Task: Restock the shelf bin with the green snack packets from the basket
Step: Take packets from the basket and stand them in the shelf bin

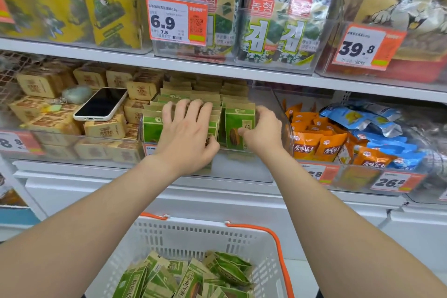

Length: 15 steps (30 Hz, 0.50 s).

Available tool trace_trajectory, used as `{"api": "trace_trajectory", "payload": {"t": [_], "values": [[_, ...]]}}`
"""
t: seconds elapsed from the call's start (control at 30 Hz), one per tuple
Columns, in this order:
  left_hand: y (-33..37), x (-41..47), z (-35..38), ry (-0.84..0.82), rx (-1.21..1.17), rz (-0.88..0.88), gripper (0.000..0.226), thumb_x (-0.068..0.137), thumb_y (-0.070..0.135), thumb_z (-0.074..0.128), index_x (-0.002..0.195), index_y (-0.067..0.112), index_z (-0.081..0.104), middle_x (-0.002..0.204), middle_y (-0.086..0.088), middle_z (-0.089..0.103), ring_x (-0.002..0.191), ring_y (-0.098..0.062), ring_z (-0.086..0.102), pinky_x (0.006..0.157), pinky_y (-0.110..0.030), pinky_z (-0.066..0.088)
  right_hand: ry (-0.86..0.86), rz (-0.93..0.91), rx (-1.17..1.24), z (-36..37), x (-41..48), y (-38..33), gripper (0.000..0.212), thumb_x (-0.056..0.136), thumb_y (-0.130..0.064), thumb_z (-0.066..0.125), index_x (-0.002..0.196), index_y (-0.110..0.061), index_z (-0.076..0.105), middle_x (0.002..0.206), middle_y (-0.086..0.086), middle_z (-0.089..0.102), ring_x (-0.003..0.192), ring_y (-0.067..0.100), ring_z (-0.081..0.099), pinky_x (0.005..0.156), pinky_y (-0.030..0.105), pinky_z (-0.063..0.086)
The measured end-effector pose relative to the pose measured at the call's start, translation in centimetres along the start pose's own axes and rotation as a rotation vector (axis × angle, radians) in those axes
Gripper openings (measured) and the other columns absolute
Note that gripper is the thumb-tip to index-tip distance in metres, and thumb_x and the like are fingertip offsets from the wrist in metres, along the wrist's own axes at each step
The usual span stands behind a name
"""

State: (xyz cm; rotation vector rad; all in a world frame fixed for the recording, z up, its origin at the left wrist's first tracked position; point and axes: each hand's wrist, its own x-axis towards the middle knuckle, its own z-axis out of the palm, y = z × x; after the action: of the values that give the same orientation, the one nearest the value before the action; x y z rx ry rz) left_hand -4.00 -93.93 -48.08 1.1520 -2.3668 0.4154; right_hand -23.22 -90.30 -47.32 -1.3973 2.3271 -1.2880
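Note:
A clear shelf bin (281, 113) on the middle shelf holds upright rows of green snack packets (204, 94). My left hand (186, 133) lies over the front of the middle row, fingers spread on the packet tops and thumb curled under the front packet. My right hand (263, 128) grips the front green packet of the right row (235, 126), thumb on its face and fingers behind it. Below, a white basket (191, 237) with orange handles holds several loose green packets (193, 278).
A phone (100, 104) lies on tan packets (48, 106) in the bin to the left. Orange and blue packets (338, 138) fill the bin on the right. Seaweed packs (273, 22) and price tags (177, 20) sit on the shelf above.

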Motion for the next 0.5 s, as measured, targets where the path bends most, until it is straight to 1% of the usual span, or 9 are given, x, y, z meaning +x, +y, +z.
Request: {"api": "trace_trajectory", "payload": {"t": [0.03,0.1,0.23,0.27,0.33,0.4,0.43,0.47,0.5], "values": [[0.0,0.0,0.0,0.005,-0.001,-0.003,0.070,0.086,0.048,0.048,0.147,0.012,0.047,0.145,-0.012,0.051,0.132,-0.040,0.044,0.113,-0.060,0.028,-0.009,0.038,-0.027,0.0,0.0,-0.1,0.049,0.079,-0.016,0.088,0.120,-0.020,0.063,0.116,0.005,0.070,0.113,0.027,0.064,0.091,0.031,0.048],[0.1,0.0,0.1,0.009,0.009,-0.005,0.070,0.086,0.048,0.048,0.146,0.011,0.048,0.143,-0.012,0.052,0.131,-0.039,0.044,0.113,-0.060,0.028,-0.066,0.104,-0.072,0.2,0.2,-0.4,0.056,0.080,-0.018,0.089,0.125,-0.015,0.057,0.123,0.010,0.065,0.114,0.030,0.064,0.092,0.037,0.052],[0.3,-0.1,0.1,0.019,0.022,-0.013,0.070,0.085,0.047,0.048,0.145,0.011,0.048,0.142,-0.012,0.053,0.131,-0.039,0.044,0.113,-0.059,0.028,-0.131,0.122,-0.027,0.6,0.6,-1.0,0.060,0.088,-0.016,0.082,0.133,-0.010,0.044,0.132,0.016,0.061,0.119,0.035,0.062,0.095,0.042,0.053],[0.3,-0.1,0.1,0.023,0.024,-0.015,0.070,0.085,0.047,0.048,0.145,0.011,0.049,0.141,-0.012,0.053,0.131,-0.039,0.044,0.113,-0.059,0.029,-0.134,0.121,-0.025,0.8,0.7,-1.2,0.067,0.089,-0.017,0.082,0.138,-0.007,0.038,0.135,0.018,0.060,0.122,0.037,0.061,0.097,0.043,0.052],[0.4,-0.1,0.2,0.029,0.027,-0.020,0.070,0.085,0.047,0.048,0.145,0.011,0.049,0.141,-0.012,0.053,0.130,-0.039,0.045,0.113,-0.059,0.029,-0.144,0.139,-0.055,1.3,0.7,-1.4,0.094,0.088,-0.019,0.083,0.153,-0.002,0.017,0.141,0.022,0.056,0.126,0.040,0.059,0.103,0.047,0.052],[0.4,-0.1,0.2,0.036,0.029,-0.023,0.070,0.085,0.047,0.048,0.145,0.011,0.049,0.140,-0.012,0.053,0.129,-0.039,0.045,0.113,-0.059,0.029,-0.165,0.153,-0.085,1.7,0.5,-1.6,0.116,0.085,-0.021,0.086,0.160,-0.001,-0.002,0.146,0.024,0.051,0.130,0.041,0.056,0.105,0.047,0.050],[0.4,-0.1,0.2,0.039,0.028,-0.023,0.070,0.085,0.047,0.048,0.145,0.011,0.049,0.140,-0.012,0.053,0.129,-0.039,0.045,0.113,-0.059,0.029,-0.178,0.158,-0.091,1.9,0.5,-1.5,0.120,0.084,-0.022,0.087,0.160,0.000,-0.002,0.147,0.023,0.050,0.131,0.041,0.055,0.105,0.047,0.050],[0.4,-0.2,0.2,0.041,0.027,-0.024,0.070,0.085,0.047,0.048,0.145,0.011,0.048,0.140,-0.012,0.053,0.129,-0.039,0.045,0.113,-0.059,0.029,-0.192,0.162,-0.101,1.9,0.6,-1.5,0.116,0.082,-0.025,0.089,0.160,0.001,0.007,0.146,0.023,0.051,0.131,0.041,0.055,0.105,0.046,0.050],[0.5,-0.2,0.2,0.043,0.026,-0.024,0.070,0.085,0.047,0.049,0.144,0.011,0.048,0.140,-0.012,0.053,0.129,-0.039,0.045,0.113,-0.059,0.029,-0.205,0.163,-0.113,2.0,0.7,-1.4,0.105,0.080,-0.028,0.090,0.156,0.000,0.023,0.143,0.021,0.053,0.129,0.039,0.056,0.102,0.044,0.051]]}}
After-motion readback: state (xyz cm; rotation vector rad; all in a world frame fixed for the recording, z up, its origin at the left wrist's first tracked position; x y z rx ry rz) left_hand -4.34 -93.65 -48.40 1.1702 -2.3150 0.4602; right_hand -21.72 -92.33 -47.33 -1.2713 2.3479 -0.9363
